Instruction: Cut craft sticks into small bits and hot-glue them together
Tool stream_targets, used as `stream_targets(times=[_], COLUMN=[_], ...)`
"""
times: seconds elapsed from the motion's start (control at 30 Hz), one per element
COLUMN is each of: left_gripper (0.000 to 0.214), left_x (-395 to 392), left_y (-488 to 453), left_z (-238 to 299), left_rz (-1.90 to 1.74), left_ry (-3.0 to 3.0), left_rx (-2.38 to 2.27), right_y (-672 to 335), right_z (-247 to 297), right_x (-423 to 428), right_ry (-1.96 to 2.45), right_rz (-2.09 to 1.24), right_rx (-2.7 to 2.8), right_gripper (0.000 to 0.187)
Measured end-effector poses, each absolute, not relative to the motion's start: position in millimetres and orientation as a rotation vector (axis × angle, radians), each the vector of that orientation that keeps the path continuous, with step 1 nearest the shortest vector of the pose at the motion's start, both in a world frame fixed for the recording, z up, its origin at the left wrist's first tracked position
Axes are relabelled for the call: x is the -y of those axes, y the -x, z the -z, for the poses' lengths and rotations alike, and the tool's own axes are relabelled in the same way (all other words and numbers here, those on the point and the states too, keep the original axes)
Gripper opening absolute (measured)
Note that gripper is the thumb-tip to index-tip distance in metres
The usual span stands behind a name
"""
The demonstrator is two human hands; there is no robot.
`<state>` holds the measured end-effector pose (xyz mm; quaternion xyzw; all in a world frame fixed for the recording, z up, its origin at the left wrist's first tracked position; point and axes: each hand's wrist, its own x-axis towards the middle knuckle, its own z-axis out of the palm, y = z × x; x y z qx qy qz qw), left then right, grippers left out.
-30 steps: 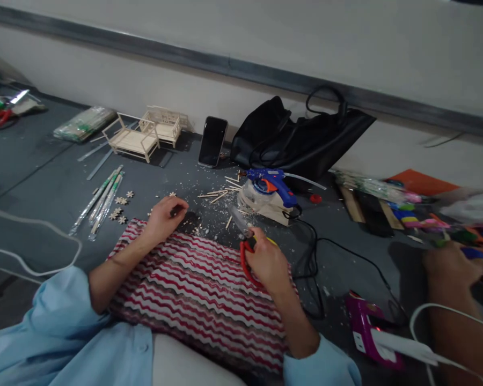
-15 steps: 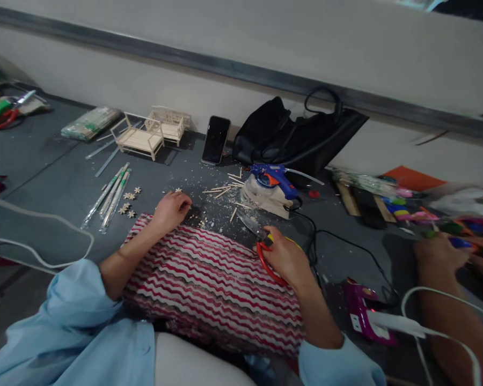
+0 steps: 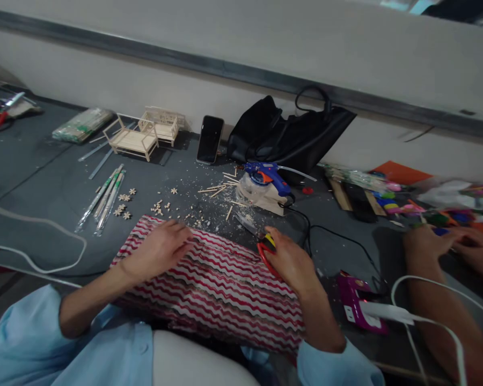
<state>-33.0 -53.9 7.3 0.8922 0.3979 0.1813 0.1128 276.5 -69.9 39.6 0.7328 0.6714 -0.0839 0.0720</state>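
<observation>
My right hand (image 3: 292,260) is closed around the red and yellow handles of a pair of scissors (image 3: 258,237), blades pointing up-left over the grey surface. My left hand (image 3: 163,247) rests on the red and white zigzag cloth (image 3: 217,284) across my lap; it is blurred by motion, fingers loosely extended, nothing visibly in it. Wood chips and small stick pieces (image 3: 217,190) are scattered just beyond the cloth.
A blue glue gun (image 3: 268,176) lies on a stand, its black cord trailing right. A phone (image 3: 209,139), a black bag (image 3: 285,134), two miniature wooden benches (image 3: 139,136) stand behind. Another person's hands (image 3: 446,244) work at right near a purple glue gun (image 3: 356,300). White cable (image 3: 32,241) at left.
My left hand drew back from the wood chips onto the striped cloth. My right hand with the scissors shifted slightly right and down toward the cloth's edge.
</observation>
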Motion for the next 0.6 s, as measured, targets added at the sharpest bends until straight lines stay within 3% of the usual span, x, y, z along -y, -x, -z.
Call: stream_targets(times=[0.17, 0.3, 0.37, 0.6], left_gripper=[0.033, 0.041, 0.044, 0.051], left_x=[92.2, 110.5, 113.3, 105.0], left_y=[50.0, 58.3, 62.5, 71.6], left_z=[30.0, 42.6, 41.9, 37.3], left_rz=[-0.597, -0.557, -0.478, -0.385], left_ry=[-2.628, -2.73, -2.785, -2.833], left_rx=[-1.113, -1.212, -1.238, -1.176], right_y=[-265.3, -233.8, -219.4, -212.2], right_z=[-44.7, -25.8, -7.1, 26.9], right_x=[93.5, 128.4, 145.1, 155.0], right_ry=[-2.122, -1.821, -1.696, -1.687], right_rz=[0.05, 0.258, 0.219, 0.117], right_rx=[-2.451, -2.936, -2.94, -2.864], right_gripper=[0.045, 0.049, 0.055, 0.052])
